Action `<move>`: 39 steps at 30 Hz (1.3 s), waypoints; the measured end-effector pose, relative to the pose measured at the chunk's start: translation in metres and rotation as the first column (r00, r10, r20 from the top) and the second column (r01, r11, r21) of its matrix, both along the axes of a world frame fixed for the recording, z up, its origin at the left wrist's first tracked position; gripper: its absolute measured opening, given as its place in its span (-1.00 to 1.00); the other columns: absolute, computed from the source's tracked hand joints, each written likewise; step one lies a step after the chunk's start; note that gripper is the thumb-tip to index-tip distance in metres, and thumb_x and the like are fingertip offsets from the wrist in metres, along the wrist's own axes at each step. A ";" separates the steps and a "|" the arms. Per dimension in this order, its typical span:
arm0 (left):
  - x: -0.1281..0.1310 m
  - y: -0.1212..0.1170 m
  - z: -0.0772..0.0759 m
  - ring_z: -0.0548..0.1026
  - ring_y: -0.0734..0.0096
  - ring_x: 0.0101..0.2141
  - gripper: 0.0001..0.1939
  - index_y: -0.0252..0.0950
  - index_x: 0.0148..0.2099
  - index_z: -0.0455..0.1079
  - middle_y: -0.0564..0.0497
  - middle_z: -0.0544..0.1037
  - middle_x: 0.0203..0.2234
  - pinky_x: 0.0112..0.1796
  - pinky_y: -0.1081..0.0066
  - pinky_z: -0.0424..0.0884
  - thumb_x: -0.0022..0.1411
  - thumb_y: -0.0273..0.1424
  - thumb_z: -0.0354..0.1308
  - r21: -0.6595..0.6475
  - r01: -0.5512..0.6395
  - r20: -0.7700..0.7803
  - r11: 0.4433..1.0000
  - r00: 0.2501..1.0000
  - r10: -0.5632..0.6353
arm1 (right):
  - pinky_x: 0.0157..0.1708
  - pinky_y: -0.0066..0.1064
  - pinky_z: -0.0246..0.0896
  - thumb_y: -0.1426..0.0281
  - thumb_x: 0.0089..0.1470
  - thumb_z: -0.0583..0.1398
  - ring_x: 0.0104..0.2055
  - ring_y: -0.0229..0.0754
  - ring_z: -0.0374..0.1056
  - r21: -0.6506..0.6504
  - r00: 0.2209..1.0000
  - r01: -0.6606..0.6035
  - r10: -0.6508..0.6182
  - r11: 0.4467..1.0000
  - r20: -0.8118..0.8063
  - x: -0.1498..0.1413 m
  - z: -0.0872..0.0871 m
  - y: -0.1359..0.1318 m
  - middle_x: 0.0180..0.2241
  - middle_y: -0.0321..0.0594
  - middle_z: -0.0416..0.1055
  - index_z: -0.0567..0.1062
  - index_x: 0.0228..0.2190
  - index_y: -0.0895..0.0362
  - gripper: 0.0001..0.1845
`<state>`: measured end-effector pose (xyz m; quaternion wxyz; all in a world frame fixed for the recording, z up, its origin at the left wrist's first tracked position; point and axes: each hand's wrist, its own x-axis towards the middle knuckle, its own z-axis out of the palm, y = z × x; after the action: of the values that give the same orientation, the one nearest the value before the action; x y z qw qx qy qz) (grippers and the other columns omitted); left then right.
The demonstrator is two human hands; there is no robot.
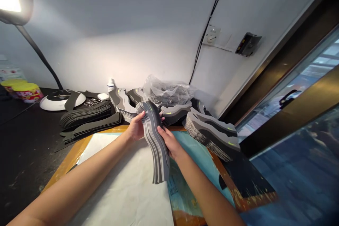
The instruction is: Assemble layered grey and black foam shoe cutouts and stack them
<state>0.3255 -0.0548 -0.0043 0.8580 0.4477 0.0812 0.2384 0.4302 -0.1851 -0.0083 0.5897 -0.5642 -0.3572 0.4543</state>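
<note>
Between my two hands is a stack of grey shoe upper pieces (156,141), long and wavy, fanned slightly so their edges show, with a small yellow-green swoosh near the top. My left hand (137,126) grips the stack's upper left edge, thumb on the front. On the right edge, around the middle, my right hand (171,141) is closed with its thumb on the top piece. The lower end of the stack hangs over white paper (127,183). Fingers behind the stack are mostly hidden.
More stacked pieces (212,134) lie at right, others (123,102) behind my hands. Dark pieces (87,116) are piled at left. A clear plastic bag (169,90) sits against the wall. A lamp base (62,99), white bottle (111,85) and yellow-lidded tubs (26,91) stand at back left.
</note>
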 end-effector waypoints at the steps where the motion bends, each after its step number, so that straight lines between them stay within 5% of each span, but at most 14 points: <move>1: 0.001 0.000 -0.002 0.54 -0.09 -0.06 -0.39 -0.39 -0.03 0.47 -0.22 0.62 -0.19 -0.06 0.03 0.48 0.14 0.03 0.06 -0.026 0.005 -0.017 1.000 1.000 -0.006 | 0.10 -0.21 0.28 -0.05 0.08 0.18 0.11 -0.01 0.38 -0.010 0.999 0.008 -0.008 1.000 0.049 -0.003 -0.004 0.001 0.04 -0.10 0.47 0.40 0.00 0.13 -0.38; 5: 0.008 0.002 -0.010 0.58 0.01 -0.14 -0.48 -0.43 -0.06 0.49 -0.22 0.64 -0.26 -0.07 0.11 0.52 0.25 -0.08 0.02 -0.165 -0.068 -0.120 0.984 0.992 0.049 | 0.15 -0.10 0.17 -0.04 0.16 0.08 0.15 0.04 0.32 -0.103 0.910 0.132 -0.079 0.986 0.407 -0.006 -0.014 0.001 0.07 -0.05 0.43 0.37 -0.01 0.10 -0.44; 10: 0.011 0.007 -0.013 0.61 0.10 -0.22 -0.56 -0.45 -0.11 0.51 -0.21 0.64 -0.28 -0.10 0.18 0.55 0.28 -0.15 0.07 -0.206 -0.101 -0.136 0.973 0.988 0.074 | 0.09 -0.10 0.21 -0.02 0.09 0.15 0.11 0.04 0.33 0.009 0.819 0.118 -0.103 0.993 0.564 -0.005 -0.013 -0.005 0.13 0.00 0.31 0.11 0.06 0.06 -0.35; 21: 0.007 0.006 -0.005 0.62 0.08 -0.27 -0.56 -0.44 -0.13 0.54 -0.23 0.64 -0.32 -0.18 0.18 0.58 0.30 -0.13 0.09 -0.248 -0.161 -0.085 0.955 0.986 0.144 | 0.01 -0.11 0.28 0.05 0.02 0.25 -0.02 -0.01 0.35 0.154 0.791 0.047 -0.131 0.987 0.597 0.008 -0.014 -0.001 -0.04 -0.11 0.35 0.23 -0.11 0.04 -0.48; 25: 0.008 0.006 -0.005 0.62 0.16 -0.34 -0.65 -0.46 -0.19 0.54 -0.21 0.64 -0.36 -0.28 0.26 0.59 0.30 -0.25 0.09 -0.255 -0.206 -0.122 0.945 0.976 0.180 | 0.03 -0.17 0.29 0.16 0.08 0.24 -0.02 -0.07 0.31 0.325 0.732 0.052 -0.258 0.944 0.631 0.012 -0.016 0.000 -0.05 -0.10 0.29 0.32 -0.19 0.06 -0.66; 29: 0.009 0.007 -0.006 0.61 0.20 -0.39 -0.70 -0.45 -0.22 0.53 -0.19 0.64 -0.38 -0.34 0.31 0.58 0.26 -0.29 0.13 -0.262 -0.213 -0.115 0.941 0.975 0.189 | -0.08 -0.22 0.37 0.23 0.12 0.21 -0.12 -0.11 0.32 0.354 0.693 0.051 -0.289 0.934 0.661 0.014 -0.017 -0.001 -0.18 -0.16 0.28 0.32 -0.25 0.06 -0.77; 36: 0.009 0.011 -0.010 0.59 0.25 -0.44 -0.77 -0.41 -0.26 0.52 -0.12 0.63 -0.43 -0.33 0.32 0.56 0.19 -0.31 0.19 -0.273 -0.196 -0.092 0.942 0.980 0.177 | 0.01 -0.20 0.30 0.41 0.28 0.01 -0.03 -0.11 0.33 0.438 0.545 -0.087 -0.326 0.895 0.773 0.015 -0.011 -0.002 -0.11 -0.12 0.34 0.37 -0.16 0.04 -0.83; 39: 0.008 0.011 -0.013 0.56 0.28 -0.52 -0.78 -0.40 -0.28 0.52 -0.08 0.61 -0.50 -0.37 0.32 0.55 0.16 -0.31 0.22 -0.285 -0.196 -0.078 0.938 0.980 0.182 | -0.04 -0.25 0.31 0.41 0.27 0.03 -0.07 -0.14 0.35 0.457 0.582 -0.069 -0.336 0.887 0.741 0.018 -0.010 -0.002 -0.15 -0.15 0.36 0.38 -0.18 0.05 -0.86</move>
<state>0.3335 -0.0434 -0.0172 0.8853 0.3125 0.1796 0.2937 0.4478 -0.1872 -0.0181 0.5084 -0.5855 -0.6313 0.0105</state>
